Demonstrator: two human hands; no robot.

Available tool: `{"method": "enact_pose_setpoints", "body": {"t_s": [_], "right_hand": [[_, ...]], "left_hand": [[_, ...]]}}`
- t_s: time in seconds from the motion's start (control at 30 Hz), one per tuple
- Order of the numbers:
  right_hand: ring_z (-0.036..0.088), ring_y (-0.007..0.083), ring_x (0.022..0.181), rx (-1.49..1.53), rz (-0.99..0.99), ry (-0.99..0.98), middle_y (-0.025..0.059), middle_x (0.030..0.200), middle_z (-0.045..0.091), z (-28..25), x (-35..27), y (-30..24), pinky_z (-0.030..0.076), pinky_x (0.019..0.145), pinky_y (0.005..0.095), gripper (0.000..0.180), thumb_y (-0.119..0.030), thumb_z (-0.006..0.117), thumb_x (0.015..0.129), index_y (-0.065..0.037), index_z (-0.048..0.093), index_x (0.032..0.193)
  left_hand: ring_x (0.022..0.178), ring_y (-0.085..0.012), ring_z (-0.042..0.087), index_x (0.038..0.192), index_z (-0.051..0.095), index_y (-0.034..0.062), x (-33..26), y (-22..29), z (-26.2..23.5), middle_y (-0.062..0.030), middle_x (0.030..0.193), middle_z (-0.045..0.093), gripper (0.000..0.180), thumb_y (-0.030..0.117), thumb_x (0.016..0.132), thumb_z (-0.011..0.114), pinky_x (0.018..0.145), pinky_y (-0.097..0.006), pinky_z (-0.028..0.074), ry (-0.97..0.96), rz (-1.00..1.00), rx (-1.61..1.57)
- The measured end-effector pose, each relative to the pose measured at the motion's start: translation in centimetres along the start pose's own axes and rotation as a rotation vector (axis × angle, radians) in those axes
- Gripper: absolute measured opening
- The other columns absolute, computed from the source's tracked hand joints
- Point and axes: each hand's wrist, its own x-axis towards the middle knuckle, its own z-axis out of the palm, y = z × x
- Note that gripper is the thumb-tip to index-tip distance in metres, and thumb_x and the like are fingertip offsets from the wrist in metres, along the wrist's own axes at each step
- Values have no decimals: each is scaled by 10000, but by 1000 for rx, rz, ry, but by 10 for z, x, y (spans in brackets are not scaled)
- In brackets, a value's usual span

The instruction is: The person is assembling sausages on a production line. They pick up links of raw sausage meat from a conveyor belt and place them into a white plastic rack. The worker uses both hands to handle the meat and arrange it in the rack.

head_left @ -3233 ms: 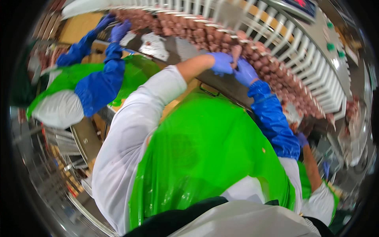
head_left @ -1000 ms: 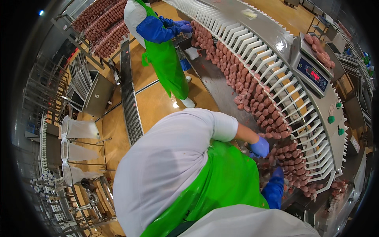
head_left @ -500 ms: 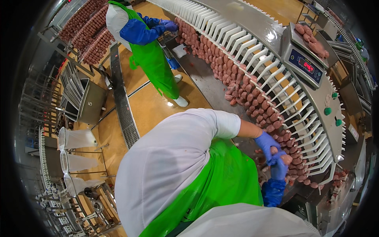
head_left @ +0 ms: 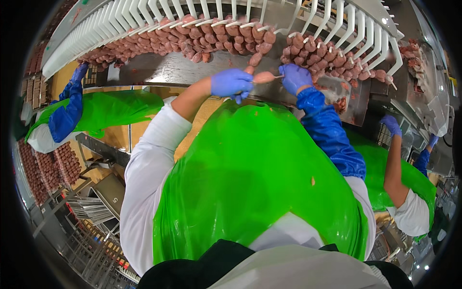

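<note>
In front of my green apron, my gloved left hand [head_left: 232,85] closes round a string of plump pink sausages. One sausage link [head_left: 264,77] stretches from its fingers toward my right. There my gloved right hand [head_left: 294,78] pinches the thin casing end of that link. Another link [head_left: 255,59] of the string hangs from the rack just beyond my left fingers. Dense rows of sausages [head_left: 202,41] drape from curved white hooks [head_left: 166,12], and a separate bunch [head_left: 313,50] hangs beside my right hand.
A metal table [head_left: 149,72] runs beneath the hooks, with meat scraps [head_left: 340,103] near my right forearm. One co-worker [head_left: 96,113] stands at the left, another [head_left: 409,192] at the right. Racks of hanging sausages [head_left: 50,166] and a metal bin [head_left: 109,190] stand behind on the left.
My view has swung right and straightened over the work. My hands, close together before, are now apart with a sausage link stretched between them. A co-worker at the right has come into view.
</note>
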Motion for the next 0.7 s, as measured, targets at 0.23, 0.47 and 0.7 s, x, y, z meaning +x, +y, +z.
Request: {"method": "enact_pose_setpoints", "body": {"t_s": [0.23, 0.47, 0.7], "right_hand": [[641, 400, 971, 30, 97, -362, 201, 1046, 676, 38, 39, 74, 516, 821, 453, 299, -266, 504, 932, -67, 658, 1092], [611, 332, 1038, 762, -225, 374, 177, 1124, 641, 84, 113, 8, 495, 882, 409, 292, -223, 471, 971, -35, 594, 1159], [633, 238, 983, 979, -164, -324, 108, 1091, 674, 83, 98, 55, 496, 863, 363, 287, -175, 531, 921, -6, 611, 1139]], "left_hand": [[863, -171, 630, 1248, 574, -3, -33, -29, -13, -163, 1301, 532, 378, 143, 906, 505, 682, -265, 505, 300, 599, -455], [803, -188, 665, 1088, 670, -22, -40, -19, -37, -154, 1083, 661, 364, 256, 970, 468, 633, -271, 517, 196, 254, -494], [653, -190, 655, 1020, 707, 63, -33, -20, -59, -85, 876, 697, 363, 335, 923, 487, 551, -318, 499, -66, -454, 471]]}}
